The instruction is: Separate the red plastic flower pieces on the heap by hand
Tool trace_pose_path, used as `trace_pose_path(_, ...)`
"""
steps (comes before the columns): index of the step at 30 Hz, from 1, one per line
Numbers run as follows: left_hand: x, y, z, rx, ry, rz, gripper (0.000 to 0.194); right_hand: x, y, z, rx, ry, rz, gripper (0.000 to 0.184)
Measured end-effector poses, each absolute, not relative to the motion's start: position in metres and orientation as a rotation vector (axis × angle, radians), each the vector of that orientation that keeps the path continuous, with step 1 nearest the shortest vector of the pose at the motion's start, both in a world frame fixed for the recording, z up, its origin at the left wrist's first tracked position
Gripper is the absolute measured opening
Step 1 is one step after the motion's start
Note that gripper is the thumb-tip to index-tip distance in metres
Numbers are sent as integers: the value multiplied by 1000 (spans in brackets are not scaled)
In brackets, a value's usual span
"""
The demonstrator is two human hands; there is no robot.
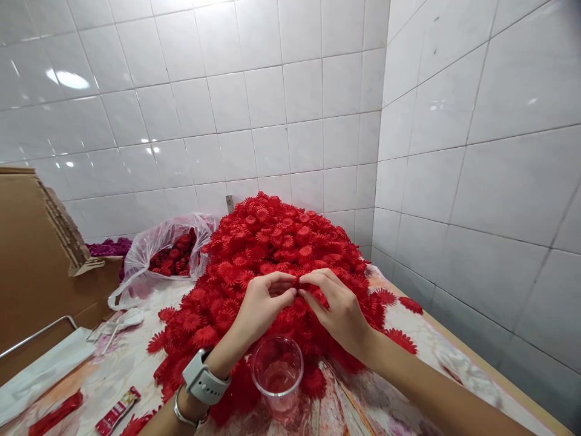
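Head camera: there's the clear cup [278,368] nearest you, and beyond it your left hand [265,303] and right hand [341,307] meet, fingertips pinched on what looks like a small red piece [296,283], over the heap of red flower shapes [276,233]; tiled wall [272,91] behind.

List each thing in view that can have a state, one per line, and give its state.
Left hand: pinching a small red piece
Right hand: pinching the same piece
Red fringed flowers: heaped loose, some strayed
Plastic cup: upright, uncovered
Plastic bag: open, holding darker red pieces
Smartwatch: fastened on the left wrist
Snack packet: lying down; sealed or opened, cannot tell
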State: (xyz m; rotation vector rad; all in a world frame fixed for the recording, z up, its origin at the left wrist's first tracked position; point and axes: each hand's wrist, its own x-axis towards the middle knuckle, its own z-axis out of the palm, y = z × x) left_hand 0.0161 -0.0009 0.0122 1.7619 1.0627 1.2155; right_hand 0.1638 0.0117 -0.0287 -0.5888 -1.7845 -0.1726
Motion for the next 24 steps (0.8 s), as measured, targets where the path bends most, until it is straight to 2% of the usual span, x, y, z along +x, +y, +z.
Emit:
trace_pose_path(7, 17, 1, 12, 1670, 1026, 1198, 13, 162, 6, -26, -736, -1682, 106, 10)
trace_pose_path(17, 14, 4, 14, 1587, 1108, 1219, 14, 165, 7, -12, -643, -1383, 920, 26)
trace_pose_path(24, 10, 11, 5, 2026, 1524, 1318, 21, 162, 9, -14, -610, -1528, 1068, 23)
